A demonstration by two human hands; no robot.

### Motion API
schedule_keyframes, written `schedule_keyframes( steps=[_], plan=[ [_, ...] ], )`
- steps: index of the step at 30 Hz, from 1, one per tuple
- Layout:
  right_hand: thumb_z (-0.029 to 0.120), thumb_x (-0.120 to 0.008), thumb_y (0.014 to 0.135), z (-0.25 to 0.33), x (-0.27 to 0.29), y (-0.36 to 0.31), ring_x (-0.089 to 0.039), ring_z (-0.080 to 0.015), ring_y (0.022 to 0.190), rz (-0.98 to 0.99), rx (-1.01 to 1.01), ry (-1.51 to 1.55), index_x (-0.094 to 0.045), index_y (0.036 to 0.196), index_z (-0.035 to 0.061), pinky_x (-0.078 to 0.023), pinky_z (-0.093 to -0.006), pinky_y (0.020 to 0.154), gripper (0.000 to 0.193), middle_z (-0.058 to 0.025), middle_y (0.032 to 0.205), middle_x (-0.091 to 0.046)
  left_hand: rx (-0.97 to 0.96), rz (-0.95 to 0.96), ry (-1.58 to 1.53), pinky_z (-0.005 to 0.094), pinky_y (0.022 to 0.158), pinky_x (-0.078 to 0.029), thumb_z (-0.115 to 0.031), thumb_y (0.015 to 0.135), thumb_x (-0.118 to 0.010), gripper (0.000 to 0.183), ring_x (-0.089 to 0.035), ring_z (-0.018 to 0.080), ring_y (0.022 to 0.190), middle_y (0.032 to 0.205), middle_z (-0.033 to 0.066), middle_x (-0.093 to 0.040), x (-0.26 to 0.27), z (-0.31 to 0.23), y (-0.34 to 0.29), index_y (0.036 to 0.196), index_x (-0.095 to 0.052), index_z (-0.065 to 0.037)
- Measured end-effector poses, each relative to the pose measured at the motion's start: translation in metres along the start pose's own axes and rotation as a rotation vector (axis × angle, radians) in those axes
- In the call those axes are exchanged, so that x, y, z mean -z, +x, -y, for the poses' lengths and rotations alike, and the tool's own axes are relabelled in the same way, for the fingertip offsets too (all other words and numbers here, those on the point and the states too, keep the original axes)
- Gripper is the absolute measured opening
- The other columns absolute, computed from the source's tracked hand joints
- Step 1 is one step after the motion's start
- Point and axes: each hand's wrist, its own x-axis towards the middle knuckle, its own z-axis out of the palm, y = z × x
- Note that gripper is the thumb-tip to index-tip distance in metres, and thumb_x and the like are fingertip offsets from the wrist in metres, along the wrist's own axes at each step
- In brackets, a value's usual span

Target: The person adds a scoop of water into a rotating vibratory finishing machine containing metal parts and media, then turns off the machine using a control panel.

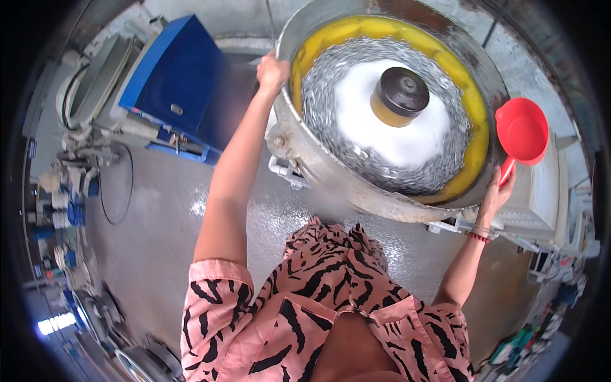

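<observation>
My left hand (pixel 273 73) is closed at the left rim of a big round metal tub (pixel 375 207); its fingertips are partly hidden. In my right hand (pixel 498 194), beside the tub's right rim, is the handle of a red plastic ladle (pixel 523 132). The ladle's wide bowl faces up and looks bare inside. Inside the tub, a yellow ribbed lining (pixel 474 137) surrounds a ring of small shiny metal pieces (pixel 324 105), blurred in places. White powder or foam (pixel 356 121) covers their middle. A central post with a black round cap (pixel 404 90) rises through it.
A blue metal cabinet (pixel 175 76) stands left of the tub, with a pale trough-like machine (pixel 95 83) beyond it. A black cable (pixel 132 184) loops on the wet grey floor (pixel 159 204). A pale machine housing (pixel 541 197) stands at the right. Cluttered equipment lines both sides.
</observation>
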Motion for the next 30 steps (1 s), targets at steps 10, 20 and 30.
schedule_keyframes(
  steps=[10,20,30],
  plan=[
    [0.019,-0.055,0.082,0.002,0.002,0.000,-0.047,-0.0214,0.105,-0.178,0.046,0.147,-0.038,0.122,0.0000,-0.034,-0.0302,0.090,0.047,-0.0165,0.116,-0.048,-0.112,0.087,-0.154,0.0366,0.079,-0.043,-0.011,0.061,-0.048,0.043,-0.059,0.0328,0.085,0.085,0.0214,-0.061,-0.007,0.014,0.013,0.101,-0.056,-0.001],
    [0.015,-0.051,0.082,0.012,0.009,-0.002,-0.045,-0.0294,0.110,-0.146,0.020,0.110,-0.035,0.124,0.0028,-0.035,-0.0344,0.091,0.047,-0.0186,0.119,-0.046,-0.358,-0.458,0.567,0.0363,0.089,-0.037,-0.026,0.070,-0.065,0.053,-0.046,0.0322,0.107,0.113,0.0223,-0.048,-0.005,-0.043,-0.013,0.108,-0.047,0.007],
    [0.014,-0.050,0.082,0.029,0.007,0.000,-0.051,-0.0365,0.099,-0.047,-0.013,0.031,-0.034,0.123,0.0070,-0.040,-0.0376,0.082,0.045,-0.0213,0.111,-0.051,-1.614,-0.505,0.139,0.0410,0.074,-0.044,-0.008,0.081,-0.044,0.018,-0.054,0.0335,0.083,0.089,0.0167,-0.056,-0.027,-0.333,0.049,0.094,-0.057,-0.005]
  ],
)
